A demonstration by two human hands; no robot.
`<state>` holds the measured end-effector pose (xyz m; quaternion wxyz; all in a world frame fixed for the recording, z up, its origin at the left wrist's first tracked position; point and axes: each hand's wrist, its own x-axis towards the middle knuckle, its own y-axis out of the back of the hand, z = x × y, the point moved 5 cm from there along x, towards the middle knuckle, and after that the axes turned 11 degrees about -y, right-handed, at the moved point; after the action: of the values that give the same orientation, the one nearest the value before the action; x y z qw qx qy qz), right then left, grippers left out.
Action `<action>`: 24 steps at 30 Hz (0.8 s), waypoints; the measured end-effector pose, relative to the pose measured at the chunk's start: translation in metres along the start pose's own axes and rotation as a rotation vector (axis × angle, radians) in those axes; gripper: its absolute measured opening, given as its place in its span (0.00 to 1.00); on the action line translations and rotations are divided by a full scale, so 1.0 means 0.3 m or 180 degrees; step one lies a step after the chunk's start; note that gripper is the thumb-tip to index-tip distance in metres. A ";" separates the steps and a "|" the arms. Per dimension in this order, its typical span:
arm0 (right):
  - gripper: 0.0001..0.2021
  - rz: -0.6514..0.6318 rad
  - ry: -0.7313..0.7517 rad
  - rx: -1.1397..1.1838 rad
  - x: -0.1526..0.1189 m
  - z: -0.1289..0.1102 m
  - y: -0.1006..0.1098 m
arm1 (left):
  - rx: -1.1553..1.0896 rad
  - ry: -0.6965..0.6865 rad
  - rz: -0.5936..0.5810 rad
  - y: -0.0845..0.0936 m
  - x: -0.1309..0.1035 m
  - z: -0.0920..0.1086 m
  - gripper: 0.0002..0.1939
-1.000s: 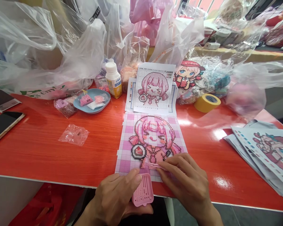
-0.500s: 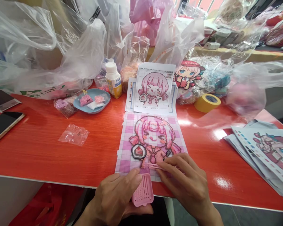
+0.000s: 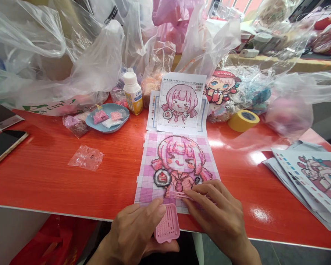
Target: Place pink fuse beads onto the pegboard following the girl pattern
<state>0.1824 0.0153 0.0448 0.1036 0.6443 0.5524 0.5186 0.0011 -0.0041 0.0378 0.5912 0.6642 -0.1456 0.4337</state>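
My left hand (image 3: pixel 138 228) is closed around a small pink bead tray (image 3: pixel 167 223) with slots, at the table's front edge. In my right hand (image 3: pixel 217 209) I pinch pink tweezers (image 3: pixel 179 194), their tips pointing left over the lower part of the bead picture. That picture, a pink-haired figure made of fuse beads (image 3: pixel 180 158), lies on a pink and white checked grid board (image 3: pixel 145 187). Whether a bead sits between the tweezer tips is too small to tell. Behind the board, a printed pattern sheet (image 3: pixel 179 103) shows the same figure.
To the left are a blue plate (image 3: pixel 118 127) with bead packets, a clear bag (image 3: pixel 86 158), a phone (image 3: pixel 7 147) and a white bottle (image 3: pixel 132 92). Yellow tape (image 3: pixel 238 121) and a stack of printed sheets (image 3: pixel 314 180) are at right. Plastic bags (image 3: pixel 99 55) crowd the back.
Both hands, the tray and the tweezers stay almost where they were. The view has shifted very slightly.
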 end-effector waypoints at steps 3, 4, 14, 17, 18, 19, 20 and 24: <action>0.07 0.0059 0.0041 0.0114 0.007 -0.005 0.014 | -0.0019 0.0009 -0.0022 -0.002 0.002 0.001 0.40; 0.07 0.0060 0.0064 0.0190 0.010 -0.008 0.020 | -0.0020 0.0021 -0.0037 -0.002 0.002 0.001 0.40; 0.09 -0.0363 0.0257 0.0605 -0.008 -0.017 0.008 | 0.0043 0.0157 -0.0132 -0.001 0.001 0.001 0.35; 0.11 -0.0459 0.0314 0.0644 -0.013 -0.013 -0.001 | 0.0054 0.0192 -0.0176 -0.003 0.001 0.000 0.35; 0.11 -0.0482 0.0326 0.0650 -0.013 -0.012 -0.003 | 0.0064 0.0204 -0.0197 -0.003 0.001 -0.001 0.35; 0.10 -0.0498 0.0330 0.0644 -0.012 -0.011 -0.005 | 0.0069 0.0200 -0.0208 -0.004 0.002 -0.001 0.35; 0.10 -0.0499 0.0334 0.0634 -0.011 -0.011 -0.005 | 0.0070 0.0186 -0.0207 -0.004 0.003 -0.001 0.35; 0.09 -0.0504 0.0324 0.0555 -0.004 -0.015 -0.004 | 0.0057 0.0148 -0.0177 -0.003 0.006 -0.001 0.37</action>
<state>0.1783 0.0128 0.0452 0.0596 0.5780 0.6491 0.4909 0.0026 -0.0029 0.0383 0.6003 0.6630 -0.1094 0.4336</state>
